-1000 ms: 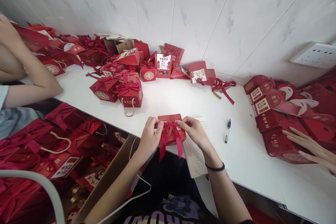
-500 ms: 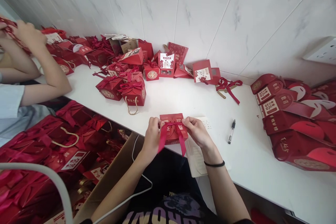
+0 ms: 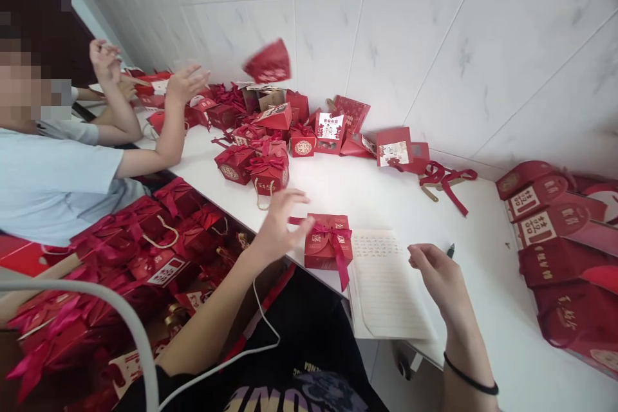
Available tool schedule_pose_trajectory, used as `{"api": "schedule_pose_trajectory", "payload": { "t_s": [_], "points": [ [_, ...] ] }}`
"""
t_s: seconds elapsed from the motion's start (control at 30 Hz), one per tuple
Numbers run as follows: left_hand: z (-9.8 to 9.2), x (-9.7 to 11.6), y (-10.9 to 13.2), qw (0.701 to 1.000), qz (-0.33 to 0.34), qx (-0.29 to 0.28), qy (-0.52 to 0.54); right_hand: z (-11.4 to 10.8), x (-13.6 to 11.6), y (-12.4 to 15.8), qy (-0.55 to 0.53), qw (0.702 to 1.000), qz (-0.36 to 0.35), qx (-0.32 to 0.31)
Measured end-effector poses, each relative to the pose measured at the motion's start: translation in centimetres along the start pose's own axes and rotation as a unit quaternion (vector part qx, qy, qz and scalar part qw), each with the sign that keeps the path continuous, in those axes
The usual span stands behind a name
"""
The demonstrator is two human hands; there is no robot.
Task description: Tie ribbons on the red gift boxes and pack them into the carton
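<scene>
A red gift box (image 3: pixel 316 256) stands on the white table in front of me, with a dark red ribbon (image 3: pixel 342 257) tied in a bow across its top. My left hand (image 3: pixel 282 228) hovers at the box's left side, fingers spread and holding nothing. Whether its thumb touches the ribbon I cannot tell. Off to the right, my right hand (image 3: pixel 438 277) is raised over the table with curled fingers and nothing visible in them. Between the box and that hand lies an open lined notebook (image 3: pixel 386 283) with handwriting. A pen (image 3: pixel 450 250) shows partly behind my right hand.
Finished boxes (image 3: pixel 269 177) and loose cartons line the wall. A ribbon bundle (image 3: pixel 447 181) lies right of them; stacked red cartons (image 3: pixel 550 257) fill the right end. Below left, a bin holds many boxes (image 3: pixel 178 196). A co-worker's hand (image 3: pixel 186 84) is raised; a blurred red carton (image 3: pixel 270 63) is airborne.
Both hands have let go of the ribbon; the right moved away rightward, the left opened beside the box. The view shifted left. A red carton now flies near the co-worker's raised hands.
</scene>
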State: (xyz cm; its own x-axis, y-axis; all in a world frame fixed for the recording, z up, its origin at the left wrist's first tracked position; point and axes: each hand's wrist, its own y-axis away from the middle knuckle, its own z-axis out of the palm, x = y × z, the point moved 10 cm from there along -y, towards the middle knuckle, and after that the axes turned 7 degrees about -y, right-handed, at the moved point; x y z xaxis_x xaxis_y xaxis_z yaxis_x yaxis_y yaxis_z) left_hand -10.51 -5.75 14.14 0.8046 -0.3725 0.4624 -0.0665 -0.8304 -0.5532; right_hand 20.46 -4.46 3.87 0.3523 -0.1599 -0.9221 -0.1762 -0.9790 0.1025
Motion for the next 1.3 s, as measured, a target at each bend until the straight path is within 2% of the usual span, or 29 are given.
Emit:
{"api": "schedule_pose_trajectory", "payload": {
  "t_s": [0.07,0.1,0.2,0.3,0.33,0.4,0.47,0.5,0.57,0.63,0.73,0.87,1.03,1.13,1.2,1.3],
  "points": [
    [2.8,2.7,1.1,0.991,0.068,-0.108,-0.048,0.1,0.5,0.2,0.002,1.000,0.005,-0.009],
    [3.6,3.6,1.7,0.986,0.084,-0.129,-0.071,0.3,0.7,0.3,0.003,1.000,0.005,-0.017],
    [4.2,4.9,3.1,0.983,0.079,-0.117,-0.120,0.8,1.3,0.5,0.010,0.999,0.004,-0.032],
    [3.6,4.0,3.5,0.984,0.014,-0.098,-0.148,1.2,0.8,0.8,0.005,1.000,-0.021,-0.019],
    [3.3,3.5,3.5,0.983,-0.011,-0.095,-0.159,1.6,-0.1,1.1,-0.001,0.999,-0.052,-0.014],
    [2.9,2.5,3.5,0.978,-0.048,-0.086,-0.185,3.0,-3.3,2.1,-0.014,0.986,-0.164,-0.023],
    [2.5,2.4,3.4,0.975,-0.047,-0.067,-0.207,5.7,-7.0,3.9,-0.007,0.952,-0.295,-0.077],
    [2.3,2.6,3.4,0.974,-0.037,-0.053,-0.217,7.5,-8.3,4.7,0.007,0.934,-0.338,-0.118],
    [2.0,3.3,3.6,0.971,-0.010,-0.025,-0.236,10.7,-9.4,5.4,0.047,0.907,-0.373,-0.190],
    [1.6,4.0,3.9,0.966,0.011,-0.002,-0.257,12.8,-9.3,5.0,0.084,0.898,-0.366,-0.228],
    [1.2,4.5,4.3,0.958,0.026,0.017,-0.285,14.2,-8.3,3.7,0.111,0.904,-0.336,-0.239],
    [1.3,4.3,4.6,0.960,0.039,0.001,-0.277,14.5,-7.2,3.2,0.092,0.912,-0.313,-0.248],
    [1.5,5.0,5.2,0.977,0.038,-0.017,-0.208,14.3,-7.3,3.4,0.070,0.913,-0.326,-0.233],
    [2.5,4.2,5.7,0.991,-0.034,-0.066,-0.110,14.2,-7.6,3.5,0.058,0.912,-0.340,-0.224],
    [3.3,3.3,6.3,0.988,-0.097,-0.109,-0.056,14.1,-7.7,3.5,0.053,0.911,-0.346,-0.219],
    [4.0,3.2,7.2,0.972,-0.114,-0.206,-0.007,13.9,-7.8,3.6,0.048,0.915,-0.341,-0.212]
  ]
}}
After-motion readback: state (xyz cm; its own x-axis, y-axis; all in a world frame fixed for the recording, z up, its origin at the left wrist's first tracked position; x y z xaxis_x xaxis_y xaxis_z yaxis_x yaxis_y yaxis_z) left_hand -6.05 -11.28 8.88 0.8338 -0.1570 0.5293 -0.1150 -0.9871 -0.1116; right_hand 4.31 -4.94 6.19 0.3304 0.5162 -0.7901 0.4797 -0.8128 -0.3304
